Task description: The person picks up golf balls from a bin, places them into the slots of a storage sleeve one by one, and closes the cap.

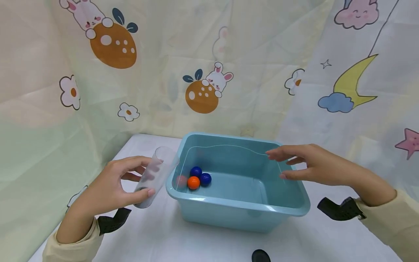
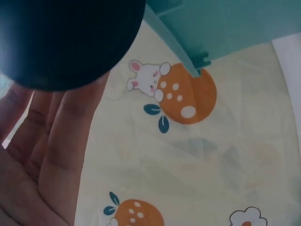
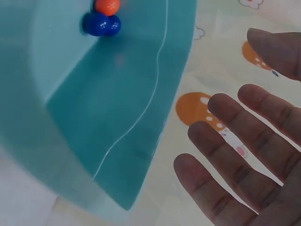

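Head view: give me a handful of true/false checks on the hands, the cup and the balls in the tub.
1. The left hand holds a clear plastic cup. True.
2. The cup stands upright on the table. False: it is tilted, its mouth toward the teal tub.
3. The right hand grips the tub's rim. False: its fingers are spread open above the tub and hold nothing.
4. An orange ball and two blue balls lie in the tub. True.
5. The balls are scattered apart. False: they cluster in the left corner.

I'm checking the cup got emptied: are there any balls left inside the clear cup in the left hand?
No, the clear cup in the left hand looks empty, while the balls float in the blue tub.
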Demonstrator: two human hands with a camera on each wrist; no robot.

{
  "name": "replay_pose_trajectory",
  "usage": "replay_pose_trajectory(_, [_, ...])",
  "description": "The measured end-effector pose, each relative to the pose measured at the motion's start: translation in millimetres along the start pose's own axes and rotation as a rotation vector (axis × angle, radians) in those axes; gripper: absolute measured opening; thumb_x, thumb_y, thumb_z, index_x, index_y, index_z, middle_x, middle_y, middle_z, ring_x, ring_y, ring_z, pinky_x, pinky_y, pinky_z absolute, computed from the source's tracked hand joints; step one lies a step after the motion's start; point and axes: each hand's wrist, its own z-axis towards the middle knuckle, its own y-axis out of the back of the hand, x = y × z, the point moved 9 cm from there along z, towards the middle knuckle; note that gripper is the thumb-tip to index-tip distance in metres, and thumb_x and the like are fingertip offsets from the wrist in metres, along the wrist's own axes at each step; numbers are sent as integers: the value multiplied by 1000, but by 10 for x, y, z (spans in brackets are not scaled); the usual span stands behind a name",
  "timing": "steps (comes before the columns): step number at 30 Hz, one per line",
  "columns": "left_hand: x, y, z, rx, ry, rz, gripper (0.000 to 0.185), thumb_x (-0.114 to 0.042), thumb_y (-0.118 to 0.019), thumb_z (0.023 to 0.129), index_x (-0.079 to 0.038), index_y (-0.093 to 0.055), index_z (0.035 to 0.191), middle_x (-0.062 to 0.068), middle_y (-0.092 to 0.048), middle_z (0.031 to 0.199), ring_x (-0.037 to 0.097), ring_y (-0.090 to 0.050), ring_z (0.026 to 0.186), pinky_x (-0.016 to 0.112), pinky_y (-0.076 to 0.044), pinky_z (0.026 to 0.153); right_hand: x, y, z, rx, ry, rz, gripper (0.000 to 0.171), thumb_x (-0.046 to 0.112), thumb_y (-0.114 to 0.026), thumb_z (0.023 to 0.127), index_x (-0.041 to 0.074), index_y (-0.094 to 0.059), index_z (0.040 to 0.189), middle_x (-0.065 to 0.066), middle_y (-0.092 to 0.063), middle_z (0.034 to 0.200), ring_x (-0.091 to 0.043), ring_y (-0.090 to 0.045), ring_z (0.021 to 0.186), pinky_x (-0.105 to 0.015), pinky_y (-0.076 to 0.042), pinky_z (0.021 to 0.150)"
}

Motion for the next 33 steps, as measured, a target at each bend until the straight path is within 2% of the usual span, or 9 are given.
replay_pose_trajectory(6, [76, 49, 61, -8, 24, 17, 58, -9, -94, 80, -9, -72, 134, -5, -77, 109, 10, -70, 91, 29, -65, 75, 93, -43, 393, 60, -8, 87, 51, 18, -80, 100, 0, -65, 145, -16, -68, 145, -39, -66, 133, -53, -59, 103])
replay_pose_trajectory(12, [188, 28, 87, -3, 87, 40, 55, -10, -93, 82, -11, -68, 130, -3, -76, 106, 10, -72, 90, 30, -65, 74, 105, -195, 694, 114, -10, 141, 49, 14, -78, 101, -4, -64, 144, -21, -68, 143, -42, -67, 130, -49, -61, 101])
replay_pose_trajectory(16, [221, 42, 104, -23, 84, 57, 55, -10, -92, 81, -10, -69, 131, -1, -77, 108, 10, -72, 91, 29, -64, 77, 108, -333, 888, 151, -4, 174, 46, 12, -77, 101, -5, -65, 142, -21, -69, 141, -41, -68, 128, -48, -61, 101])
replay_pose_trajectory(23, [257, -5, 139, -41, 47, 38, 56, -10, -92, 81, -10, -70, 133, 0, -77, 112, 12, -72, 94, 28, -63, 80, 24, -648, 1245, 205, -34, 170, 42, 11, -75, 102, -5, -67, 140, -22, -70, 137, -37, -71, 124, -45, -62, 99])
replay_pose_trajectory(28, [267, -32, 149, -31, 52, 22, 55, -10, -90, 82, -11, -70, 133, 0, -77, 112, 14, -72, 95, 29, -63, 79, -16, -842, 1437, 239, -80, 154, 43, 9, -76, 100, -5, -67, 140, -22, -70, 138, -34, -72, 123, -41, -63, 98])
replay_pose_trajectory(33, [250, -47, 156, -14, 69, 21, 53, -12, -89, 84, -11, -70, 133, -3, -77, 111, 14, -72, 95, 31, -64, 80, -37, -1010, 1599, 279, -86, 120, 44, 6, -77, 98, -6, -66, 140, -22, -71, 136, -32, -72, 122, -39, -62, 100])
